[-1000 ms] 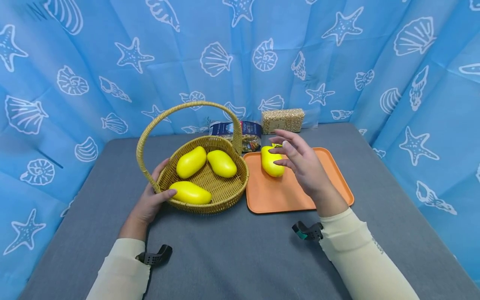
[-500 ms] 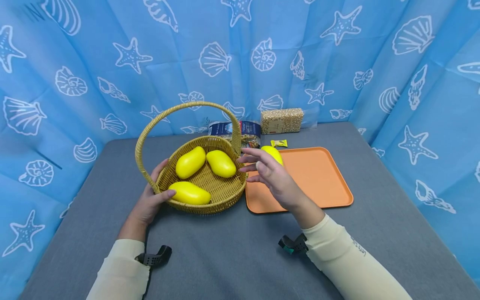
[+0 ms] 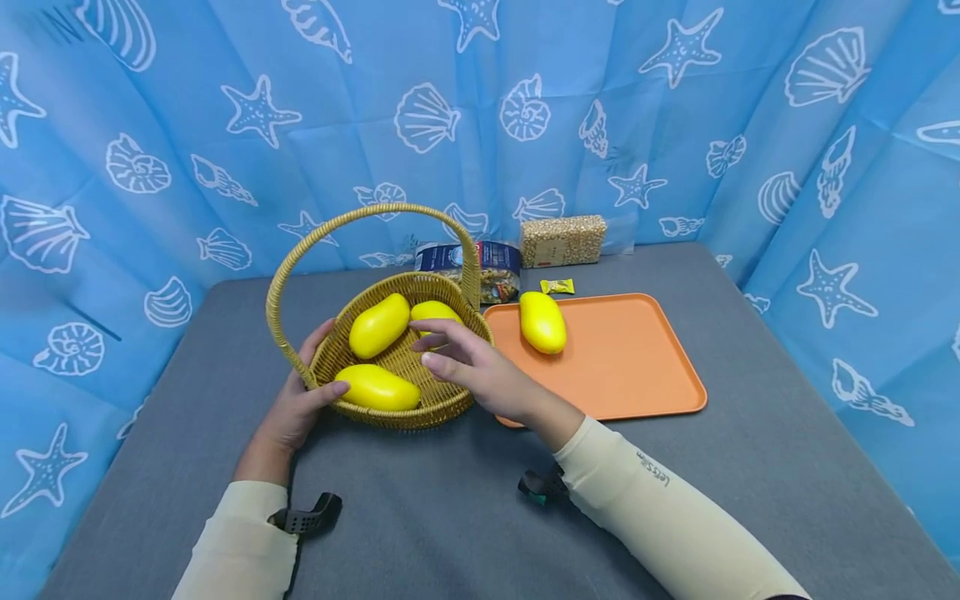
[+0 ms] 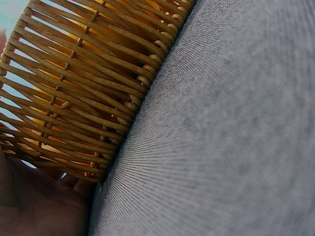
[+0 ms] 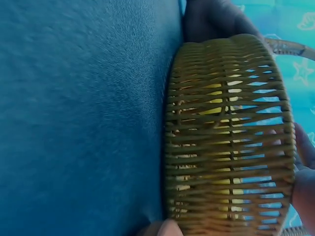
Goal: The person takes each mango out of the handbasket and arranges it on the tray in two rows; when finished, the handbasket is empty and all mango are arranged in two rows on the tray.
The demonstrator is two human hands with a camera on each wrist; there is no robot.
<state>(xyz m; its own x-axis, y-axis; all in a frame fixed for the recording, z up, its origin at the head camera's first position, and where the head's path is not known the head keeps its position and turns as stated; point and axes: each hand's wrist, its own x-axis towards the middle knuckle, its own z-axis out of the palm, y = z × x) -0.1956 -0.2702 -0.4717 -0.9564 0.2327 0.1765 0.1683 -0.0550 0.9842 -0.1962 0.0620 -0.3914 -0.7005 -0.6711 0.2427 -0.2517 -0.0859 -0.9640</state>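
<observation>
A wicker basket (image 3: 450, 407) with a tall arched handle stands on the table's left half, holding three yellow mangoes: one at the back left (image 3: 380, 326), one at the back right (image 3: 435, 312), one at the front (image 3: 377, 387). My left hand (image 3: 296, 408) grips the basket's left side, thumb over the rim and the other fingers outside. Over the basket's right part hovers my right hand (image 3: 480, 371), its fingers loosely bent with nothing seen in them. They partly cover the back right mango; whether they touch it I cannot tell. Another mango (image 3: 543, 322) lies on the orange tray (image 3: 622, 367).
Behind the tray lies a small yellow wrapped packet (image 3: 557, 287). Further back are a dark printed food bag (image 3: 498, 271), partly behind the basket, and a block-shaped pack of pale grains (image 3: 564, 241). A blue seashell curtain (image 3: 427, 167) closes off the back of the grey table (image 3: 420, 517).
My right hand has moved left, from above the mango on the tray to over the basket. The yellow packet and that mango are uncovered now. My left hand keeps its hold on the basket.
</observation>
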